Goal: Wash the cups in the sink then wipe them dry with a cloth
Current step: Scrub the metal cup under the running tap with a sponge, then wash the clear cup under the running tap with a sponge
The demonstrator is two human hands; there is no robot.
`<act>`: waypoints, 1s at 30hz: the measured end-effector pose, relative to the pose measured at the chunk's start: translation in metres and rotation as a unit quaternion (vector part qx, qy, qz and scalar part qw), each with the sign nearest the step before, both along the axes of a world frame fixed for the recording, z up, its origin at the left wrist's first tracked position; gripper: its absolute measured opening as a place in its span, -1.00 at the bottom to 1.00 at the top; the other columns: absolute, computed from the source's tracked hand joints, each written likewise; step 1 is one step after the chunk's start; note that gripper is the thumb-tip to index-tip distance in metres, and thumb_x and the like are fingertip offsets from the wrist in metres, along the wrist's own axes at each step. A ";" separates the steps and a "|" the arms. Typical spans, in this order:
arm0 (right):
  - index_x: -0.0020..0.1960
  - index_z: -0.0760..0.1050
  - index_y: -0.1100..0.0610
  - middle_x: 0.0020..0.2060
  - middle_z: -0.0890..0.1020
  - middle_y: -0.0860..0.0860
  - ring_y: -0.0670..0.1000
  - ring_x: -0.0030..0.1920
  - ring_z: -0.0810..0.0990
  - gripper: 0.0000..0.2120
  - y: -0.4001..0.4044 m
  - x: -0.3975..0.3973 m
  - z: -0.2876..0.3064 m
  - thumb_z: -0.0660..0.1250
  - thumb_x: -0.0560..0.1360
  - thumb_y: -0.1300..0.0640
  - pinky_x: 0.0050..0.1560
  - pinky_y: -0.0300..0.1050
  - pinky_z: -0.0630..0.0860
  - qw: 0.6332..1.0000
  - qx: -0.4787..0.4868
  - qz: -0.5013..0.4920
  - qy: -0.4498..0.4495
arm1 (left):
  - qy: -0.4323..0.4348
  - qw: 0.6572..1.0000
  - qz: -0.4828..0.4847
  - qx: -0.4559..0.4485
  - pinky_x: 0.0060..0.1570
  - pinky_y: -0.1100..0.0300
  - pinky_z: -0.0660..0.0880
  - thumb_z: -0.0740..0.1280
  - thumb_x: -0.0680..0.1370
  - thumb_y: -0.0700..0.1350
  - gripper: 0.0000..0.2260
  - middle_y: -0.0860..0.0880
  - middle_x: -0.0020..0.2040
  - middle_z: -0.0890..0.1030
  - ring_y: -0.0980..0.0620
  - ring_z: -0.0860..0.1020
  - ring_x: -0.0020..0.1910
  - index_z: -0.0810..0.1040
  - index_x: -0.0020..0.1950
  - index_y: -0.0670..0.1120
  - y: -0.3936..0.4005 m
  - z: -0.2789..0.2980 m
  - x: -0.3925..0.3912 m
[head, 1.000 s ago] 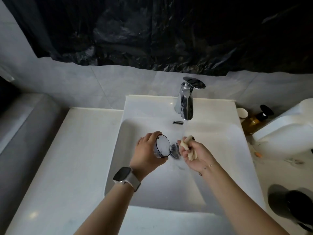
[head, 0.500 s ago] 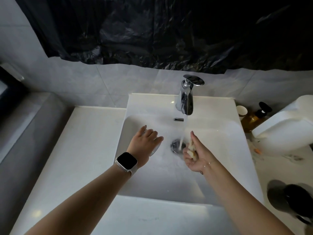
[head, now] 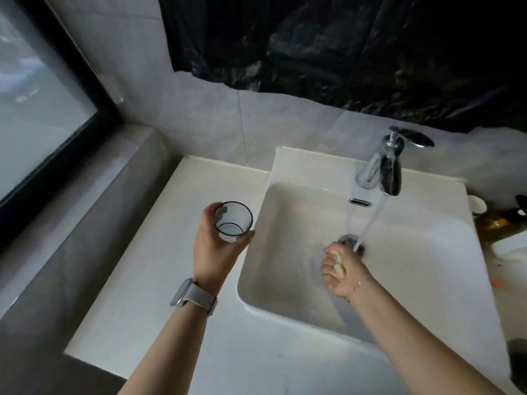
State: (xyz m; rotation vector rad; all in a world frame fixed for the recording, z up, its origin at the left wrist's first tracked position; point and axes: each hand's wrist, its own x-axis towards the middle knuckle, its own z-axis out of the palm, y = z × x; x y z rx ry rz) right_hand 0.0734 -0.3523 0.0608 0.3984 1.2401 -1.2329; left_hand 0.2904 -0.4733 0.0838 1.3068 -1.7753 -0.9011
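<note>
Left hand (head: 218, 246) grips a clear, dark-rimmed cup (head: 233, 220), upright, mouth open, over the white counter (head: 137, 280) beside the sink (head: 427, 252); right hand (head: 340, 269) is fisted around a pale cloth (head: 338, 269) under running water (head: 370, 220)

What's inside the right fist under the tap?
The right hand is clenched on a pale yellowish wad, likely a sponge, showing between the fingers under the running water. Most of it is covered by the fist.
</note>
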 end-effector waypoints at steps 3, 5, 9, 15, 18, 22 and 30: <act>-0.50 0.25 0.04 -0.66 0.23 -0.07 -0.10 -0.73 0.14 -0.62 -0.004 0.009 -0.005 0.20 0.48 0.17 -0.70 -0.41 0.00 1.000 0.013 0.010 0.001 | -0.005 0.998 0.043 0.041 0.14 0.20 0.45 0.65 0.27 -0.11 -0.31 0.05 0.20 0.54 0.09 0.51 0.19 0.37 0.28 -0.04 0.005 -0.030 0.036; -0.45 0.24 0.04 -0.64 0.26 -0.06 -0.10 -0.73 0.16 -0.65 -0.003 0.014 -0.010 0.24 0.48 0.13 -0.71 -0.40 0.03 1.000 0.016 0.014 0.004 | -0.015 0.996 0.057 0.073 0.13 0.24 0.41 0.65 0.26 -0.14 -0.31 0.05 0.19 0.52 0.07 0.50 0.18 0.37 0.29 -0.07 0.011 -0.053 0.052; -0.40 0.29 0.03 -0.58 0.34 -0.03 -0.08 -0.65 0.25 -0.66 0.003 0.018 -0.013 0.30 0.47 -0.04 -0.66 -0.35 0.15 0.999 0.011 0.035 0.025 | -0.009 0.987 0.069 0.145 0.11 0.23 0.41 0.64 0.26 -0.19 -0.31 0.03 0.17 0.52 0.01 0.52 0.17 0.38 0.29 -0.09 0.025 -0.092 0.067; -0.34 0.38 0.06 -0.42 0.43 0.01 0.03 -0.34 0.58 -0.65 0.018 0.012 -0.004 0.16 0.48 -0.16 -0.23 -0.08 0.31 0.997 -0.017 0.020 0.072 | 0.027 0.975 0.068 0.208 0.03 0.31 0.47 0.64 0.28 -0.18 -0.31 0.17 0.11 0.52 0.17 0.55 0.07 0.34 0.27 0.01 0.036 -0.107 0.063; -0.19 0.42 0.06 -0.32 0.49 0.05 0.09 -0.19 0.58 -0.78 0.024 0.010 0.002 0.16 0.54 -0.04 -0.14 -0.04 0.38 0.994 -0.006 -0.016 0.104 | 0.003 0.976 0.054 0.211 0.16 0.16 0.50 0.64 0.29 -0.16 -0.27 0.08 0.18 0.51 0.08 0.54 0.14 0.32 0.33 0.00 0.036 -0.112 0.064; -0.08 0.47 0.06 -0.22 0.51 0.05 0.15 -0.04 0.60 -0.88 0.039 -0.003 0.007 0.19 0.56 0.05 -0.13 0.00 0.45 0.988 -0.028 -0.017 0.148 | -0.138 0.973 0.030 0.180 0.35 -0.06 0.38 0.62 0.32 -0.09 -0.15 -0.11 0.40 0.40 -0.12 0.41 0.37 0.25 0.50 -0.13 0.034 -0.099 0.068; -0.06 0.47 0.34 -0.19 0.46 0.18 0.15 -0.17 0.61 -0.83 0.109 -0.042 0.030 0.33 0.53 0.21 -0.04 0.04 0.61 0.960 -0.055 -0.020 0.275 | -0.085 0.992 -0.089 0.014 0.21 0.12 0.43 0.40 0.49 -0.27 -0.61 0.04 0.23 0.58 0.05 0.52 0.20 0.53 0.29 0.00 0.093 -0.014 -0.007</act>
